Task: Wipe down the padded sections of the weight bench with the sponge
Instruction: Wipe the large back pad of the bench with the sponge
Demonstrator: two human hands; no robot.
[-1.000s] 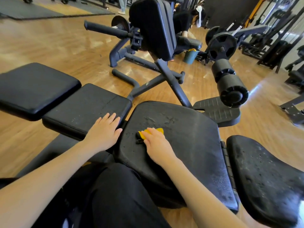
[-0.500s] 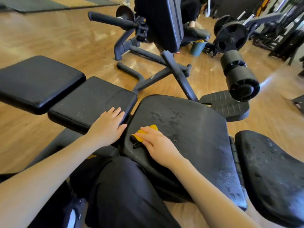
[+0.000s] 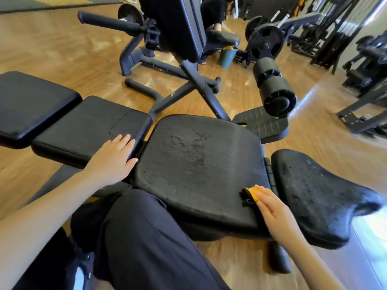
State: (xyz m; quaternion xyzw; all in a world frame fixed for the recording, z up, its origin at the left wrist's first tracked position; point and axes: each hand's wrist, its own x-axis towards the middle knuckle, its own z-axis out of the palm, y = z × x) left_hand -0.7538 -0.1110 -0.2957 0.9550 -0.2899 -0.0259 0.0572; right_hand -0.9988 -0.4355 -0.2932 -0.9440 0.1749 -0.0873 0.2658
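Yellow sponge [image 3: 253, 192] under flat right hand [image 3: 276, 212]; left hand [image 3: 113, 162] flat on cracked pad [image 3: 88, 126].

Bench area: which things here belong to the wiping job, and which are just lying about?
Job:
sponge, under the right hand
large pad
end pad
middle pad, under the left hand
far pad

Lying about:
green bucket
weight plate
foam roller
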